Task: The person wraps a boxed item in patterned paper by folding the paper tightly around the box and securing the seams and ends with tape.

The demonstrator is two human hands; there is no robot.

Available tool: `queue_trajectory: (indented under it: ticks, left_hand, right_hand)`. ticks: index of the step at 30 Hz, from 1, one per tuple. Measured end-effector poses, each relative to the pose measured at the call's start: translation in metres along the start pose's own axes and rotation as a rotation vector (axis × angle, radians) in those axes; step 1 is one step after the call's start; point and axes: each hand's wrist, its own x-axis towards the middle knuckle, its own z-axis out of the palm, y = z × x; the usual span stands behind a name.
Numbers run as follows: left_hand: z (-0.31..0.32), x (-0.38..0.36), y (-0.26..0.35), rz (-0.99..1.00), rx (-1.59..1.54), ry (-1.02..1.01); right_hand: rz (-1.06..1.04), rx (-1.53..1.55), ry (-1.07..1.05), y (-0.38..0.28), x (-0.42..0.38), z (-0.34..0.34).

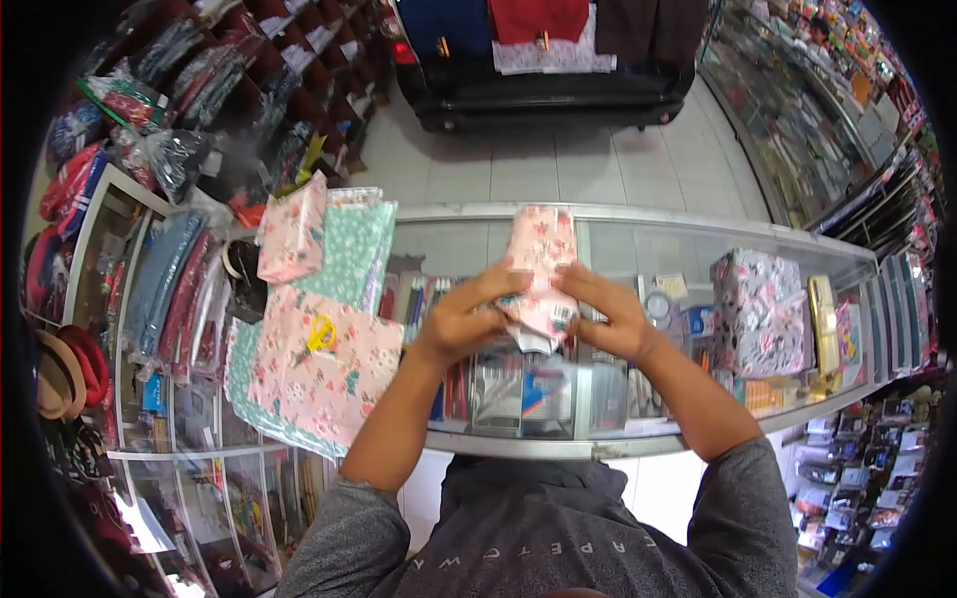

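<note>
Both my hands hold one box wrapped in pink floral paper (pixel 541 254) above the glass counter (pixel 638 231). My left hand (pixel 471 315) grips its near left side, and my right hand (pixel 608 317) grips its near right side. The fingers of both press on the folded paper at the box's near end. The box stands tilted up, its far end pointing away from me.
Sheets of pink and green floral wrapping paper (pixel 317 369) lie on the counter's left, with yellow-handled scissors (pixel 320 334) on top. A wrapped pink parcel (pixel 291 231) sits behind them. Another wrapped box (pixel 760 311) and a tape dispenser (pixel 823 309) stand at the right. Shelves of goods surround the counter.
</note>
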Motion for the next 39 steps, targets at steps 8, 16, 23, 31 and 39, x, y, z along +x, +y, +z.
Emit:
queue_trajectory:
  ticks: [8,16,23,31,39]
  left_hand:
    - [-0.032,0.012,0.018,-0.235,-0.119,-0.222]
    - [-0.023,0.002,0.012,-0.272,-0.11,-0.11]
    - [-0.03,0.0,0.011,-0.73,-0.32,-0.221]
    - [-0.023,-0.005,0.003,-0.57,-0.095,-0.434]
    - [-0.022,-0.011,0.006,-0.487,-0.005,-0.499]
  right_hand:
    - [-0.183,-0.122,0.055,0.01,-0.002,-0.003]
    - [-0.204,-0.114,0.021,0.003,0.001,0.003]
    - [-0.329,-0.237,-0.215,-0.004,-0.002,0.005]
    - [-0.099,-0.162,-0.601,-0.026,0.006,-0.013]
    - [0.051,-0.152,-0.347,-0.038,-0.007,0.007]
